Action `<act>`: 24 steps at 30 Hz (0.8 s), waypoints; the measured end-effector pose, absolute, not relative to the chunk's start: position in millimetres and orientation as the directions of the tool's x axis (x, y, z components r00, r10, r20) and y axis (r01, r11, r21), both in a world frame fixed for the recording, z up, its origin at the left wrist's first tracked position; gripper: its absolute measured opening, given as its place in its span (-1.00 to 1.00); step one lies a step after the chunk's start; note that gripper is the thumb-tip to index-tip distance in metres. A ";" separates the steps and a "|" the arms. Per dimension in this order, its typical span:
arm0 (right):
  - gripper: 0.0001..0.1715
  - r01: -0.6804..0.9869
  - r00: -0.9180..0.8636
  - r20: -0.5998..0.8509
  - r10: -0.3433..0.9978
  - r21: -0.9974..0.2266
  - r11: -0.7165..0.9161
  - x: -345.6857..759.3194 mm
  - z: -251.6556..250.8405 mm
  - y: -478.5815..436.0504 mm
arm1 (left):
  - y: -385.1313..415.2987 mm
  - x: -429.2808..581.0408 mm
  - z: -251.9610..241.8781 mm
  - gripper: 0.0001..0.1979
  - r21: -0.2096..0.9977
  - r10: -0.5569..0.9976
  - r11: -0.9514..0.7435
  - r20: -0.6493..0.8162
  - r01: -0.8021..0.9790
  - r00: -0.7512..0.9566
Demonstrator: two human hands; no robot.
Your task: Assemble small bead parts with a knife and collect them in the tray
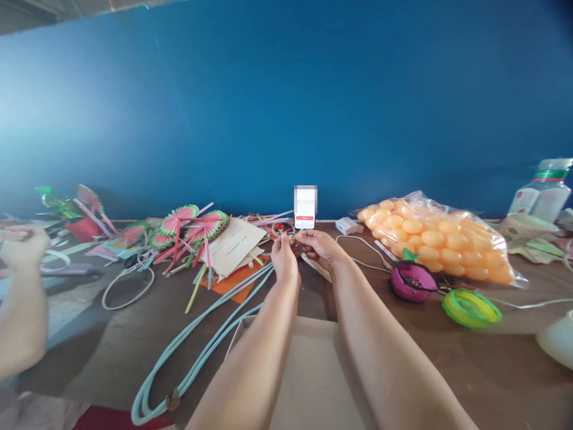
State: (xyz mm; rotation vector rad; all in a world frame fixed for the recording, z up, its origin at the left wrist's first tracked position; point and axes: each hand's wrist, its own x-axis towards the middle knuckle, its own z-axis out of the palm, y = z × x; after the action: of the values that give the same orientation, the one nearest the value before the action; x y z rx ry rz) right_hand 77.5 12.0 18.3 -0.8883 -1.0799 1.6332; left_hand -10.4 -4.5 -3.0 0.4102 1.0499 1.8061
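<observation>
My left hand (283,258) and my right hand (319,247) meet over the middle of the table, fingers pinched together. Between the fingertips is a small shiny gold-coloured piece (292,237), too small to make out its kind. A bundle of long pale blue tubes (197,340) curves from beside my left hand toward the lower left; a brown band (172,400) holds it near the bend. Whether the tubes connect to the small piece is hidden. Just behind my hands a phone (305,206) stands upright with a lit screen. Below my forearms lies a shallow grey-beige box (308,370).
Watermelon-patterned paper fans (179,221), sheets of paper (233,245) and strips lie left. A clear bag of orange balls (439,236), a purple bowl (412,282), green-yellow rings (471,309) and a bottle (544,191) stand right. Another person's arm (22,304) reaches in far left.
</observation>
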 end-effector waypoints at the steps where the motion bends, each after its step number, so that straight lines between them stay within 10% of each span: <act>1: -0.60 -0.309 -0.285 -0.063 0.956 -0.938 -0.154 77.5 18.5 12.0 | -4.7 -10.4 -2.8 -0.79 0.806 0.865 -0.159 -0.165 -0.570 -0.475; 24: -0.75 -0.091 -0.084 -0.044 0.995 -0.995 -0.051 76.0 13.0 16.5 | -3.1 -11.7 -3.2 -0.81 0.817 0.856 -0.083 -0.234 -0.571 -0.460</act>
State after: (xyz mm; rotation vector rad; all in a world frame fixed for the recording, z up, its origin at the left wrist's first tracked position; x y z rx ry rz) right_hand 76.0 16.5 13.0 -1.1344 -1.1763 1.3475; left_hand -11.7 -3.1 -3.2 0.3752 1.1173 1.7430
